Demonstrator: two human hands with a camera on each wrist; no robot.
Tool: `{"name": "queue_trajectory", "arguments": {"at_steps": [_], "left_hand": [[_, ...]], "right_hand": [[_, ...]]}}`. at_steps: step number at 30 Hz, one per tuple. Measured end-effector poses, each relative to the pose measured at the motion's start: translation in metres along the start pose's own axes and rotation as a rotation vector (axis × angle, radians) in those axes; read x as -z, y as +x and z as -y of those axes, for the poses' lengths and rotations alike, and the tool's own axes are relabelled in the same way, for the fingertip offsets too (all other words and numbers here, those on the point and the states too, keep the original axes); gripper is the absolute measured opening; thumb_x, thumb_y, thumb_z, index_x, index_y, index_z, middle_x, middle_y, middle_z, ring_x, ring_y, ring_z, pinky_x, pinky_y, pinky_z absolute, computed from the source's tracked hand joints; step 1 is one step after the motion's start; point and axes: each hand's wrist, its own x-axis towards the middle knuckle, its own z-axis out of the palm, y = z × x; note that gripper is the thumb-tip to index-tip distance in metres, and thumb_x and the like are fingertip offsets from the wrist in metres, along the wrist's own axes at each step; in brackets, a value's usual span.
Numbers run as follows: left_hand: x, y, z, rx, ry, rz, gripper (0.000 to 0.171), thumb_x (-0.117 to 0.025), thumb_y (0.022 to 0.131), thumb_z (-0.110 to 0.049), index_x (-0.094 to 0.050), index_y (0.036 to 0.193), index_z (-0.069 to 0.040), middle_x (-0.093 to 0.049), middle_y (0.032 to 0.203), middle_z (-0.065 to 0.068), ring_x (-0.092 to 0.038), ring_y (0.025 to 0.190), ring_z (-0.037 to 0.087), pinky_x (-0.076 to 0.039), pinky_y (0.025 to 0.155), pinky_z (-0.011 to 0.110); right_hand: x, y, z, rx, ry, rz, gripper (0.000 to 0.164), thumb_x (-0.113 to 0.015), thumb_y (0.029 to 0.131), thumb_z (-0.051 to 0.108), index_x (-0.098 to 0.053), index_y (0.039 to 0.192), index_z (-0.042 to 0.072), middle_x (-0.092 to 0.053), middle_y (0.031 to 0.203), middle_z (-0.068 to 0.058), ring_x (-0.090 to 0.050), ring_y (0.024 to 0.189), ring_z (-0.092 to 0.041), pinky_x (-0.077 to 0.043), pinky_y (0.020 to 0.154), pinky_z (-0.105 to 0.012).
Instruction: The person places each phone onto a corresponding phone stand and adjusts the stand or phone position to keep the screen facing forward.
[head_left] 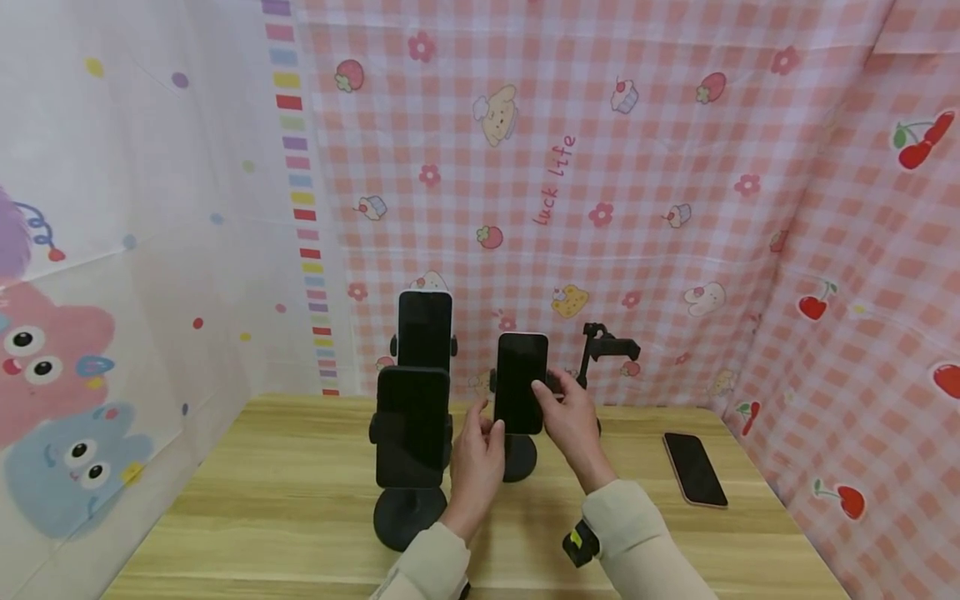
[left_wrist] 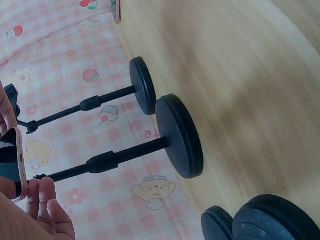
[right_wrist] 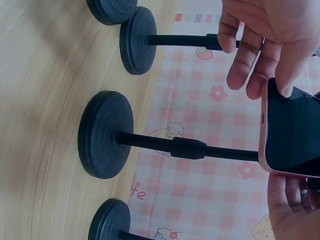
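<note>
A black-screened smartphone (head_left: 521, 379) with a pinkish rim stands upright at the head of a black phone stand (head_left: 521, 460). My left hand (head_left: 478, 467) pinches its lower left corner, thumb on the screen and fingers spread behind, as the right wrist view shows. On the opposite side my right hand (head_left: 573, 423) grips the right edge, its thumb on the front; the other fingers are partly hidden behind the phone. The stand's clamp is mostly covered by the phone and hands. In the right wrist view the stand's pole (right_wrist: 187, 148) rises from its round base (right_wrist: 105, 135).
To the left, a front phone (head_left: 412, 429) and a rear phone (head_left: 425, 329) sit in two stands, one behind the other. Behind my right hand rises a stand with a bare holder (head_left: 615, 346). Another phone (head_left: 695, 469) lies flat at the table's right. Printed cloth (head_left: 570, 167) hangs behind.
</note>
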Motion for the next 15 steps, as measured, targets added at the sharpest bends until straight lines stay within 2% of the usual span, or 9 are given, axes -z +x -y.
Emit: {"name": "queue_trajectory", "arguments": {"at_steps": [8,15], "left_hand": [[0.003,-0.008,0.007,-0.013,0.034,-0.003,0.041,-0.059,0.095,-0.017,-0.049,0.133,-0.009,-0.067,0.089,0.007,-0.06,0.076,0.018,-0.052,0.07,0.041],[0.006,-0.023,0.024,-0.001,0.1,0.04,0.04,-0.059,0.094,-0.019,-0.051,0.131,-0.006,-0.064,0.086,0.004,-0.058,0.072,0.014,-0.05,0.064,0.036]], "right_hand": [[0.003,-0.002,0.0,0.0,0.009,0.003,0.046,-0.059,0.095,0.028,-0.054,0.133,0.004,-0.063,0.122,-0.023,-0.059,0.105,-0.032,-0.05,0.088,-0.054],[0.005,-0.002,0.001,-0.007,0.019,0.016,0.045,-0.059,0.095,0.029,-0.054,0.134,0.007,-0.064,0.119,-0.022,-0.062,0.102,-0.03,-0.053,0.083,-0.052]]}}
